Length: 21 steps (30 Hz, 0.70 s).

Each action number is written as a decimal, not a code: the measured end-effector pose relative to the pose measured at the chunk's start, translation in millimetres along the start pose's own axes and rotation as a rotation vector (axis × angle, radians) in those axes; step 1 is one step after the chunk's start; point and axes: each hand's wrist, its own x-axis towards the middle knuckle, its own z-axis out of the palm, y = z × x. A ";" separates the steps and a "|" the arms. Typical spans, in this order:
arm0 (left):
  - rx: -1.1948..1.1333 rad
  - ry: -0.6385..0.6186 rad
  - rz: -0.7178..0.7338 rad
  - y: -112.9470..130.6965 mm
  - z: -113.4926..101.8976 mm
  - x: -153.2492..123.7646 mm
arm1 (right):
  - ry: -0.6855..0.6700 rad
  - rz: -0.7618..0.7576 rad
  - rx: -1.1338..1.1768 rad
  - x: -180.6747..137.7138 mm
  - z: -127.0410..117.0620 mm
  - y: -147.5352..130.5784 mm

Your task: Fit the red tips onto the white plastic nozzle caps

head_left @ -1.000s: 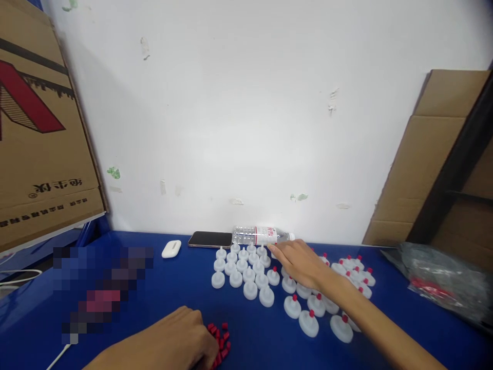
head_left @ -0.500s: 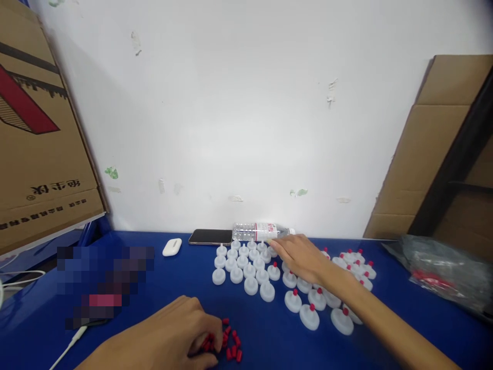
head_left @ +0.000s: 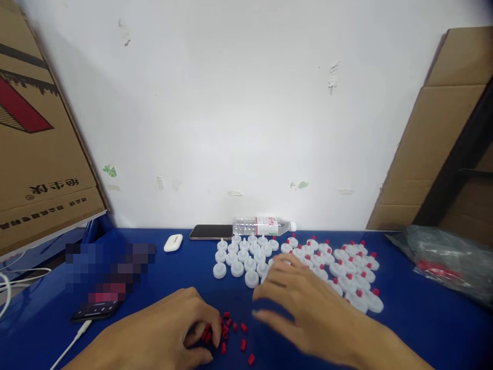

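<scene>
- Left hand (head_left: 169, 329): fingers curled on the small red plugs (head_left: 231, 334), scattered on the blue table (head_left: 423, 329) just left of the white caps (head_left: 241, 259). The plugs look light, hard, apt to roll; best pinched singly by the sides.
- Right hand (head_left: 308, 308): loose, fingers spread, gripping nothing, hovering just before the white caps.
- Open table lies left of the white caps; the plugs sit toward the near edge.

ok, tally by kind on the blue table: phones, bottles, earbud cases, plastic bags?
Phones: 2, the dark phone beside the bottle and the plugged-in phone on the left
Water bottle: 1, lying on its side
White earbud case: 1
Plastic bag: 1
Total: 5
</scene>
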 end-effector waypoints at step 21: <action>0.130 0.373 0.126 -11.4 12.1 14.2 | 0.002 0.017 -0.002 -2.2 23.6 -1.3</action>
